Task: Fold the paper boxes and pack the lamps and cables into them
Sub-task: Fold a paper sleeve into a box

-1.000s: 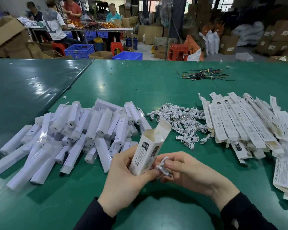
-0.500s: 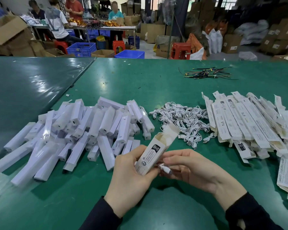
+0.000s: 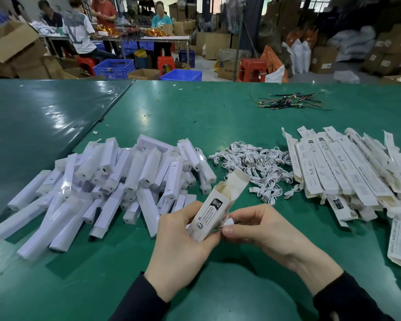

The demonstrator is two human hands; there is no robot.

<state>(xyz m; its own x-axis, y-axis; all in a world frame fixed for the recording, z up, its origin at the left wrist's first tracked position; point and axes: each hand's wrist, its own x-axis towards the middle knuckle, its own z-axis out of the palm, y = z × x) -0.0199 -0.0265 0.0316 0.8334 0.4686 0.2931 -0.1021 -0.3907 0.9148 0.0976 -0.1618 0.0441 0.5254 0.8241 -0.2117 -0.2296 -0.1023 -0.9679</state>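
1. The paper box (image 3: 214,205) sits at six o'clock on the green table (image 3: 218,117), tilted with its open top flap toward one o'clock; our left hand (image 3: 183,246) is wrapped around its lower half.
2. Our right hand (image 3: 259,230) pinches a small white cable (image 3: 227,222) right against the box's lower right edge, so both hands are together and busy.
3. We judge the step in hand to be getting this cable into the box; whether a lamp is already inside we cannot tell.
4. To do it well, we should keep the cable bundled tight, steady the box without crushing its walls, and feed it through the open end.
5. Spare lamps (image 3: 116,181) lie at nine o'clock, loose cables (image 3: 257,167) at twelve, flat boxes (image 3: 343,174) at two.
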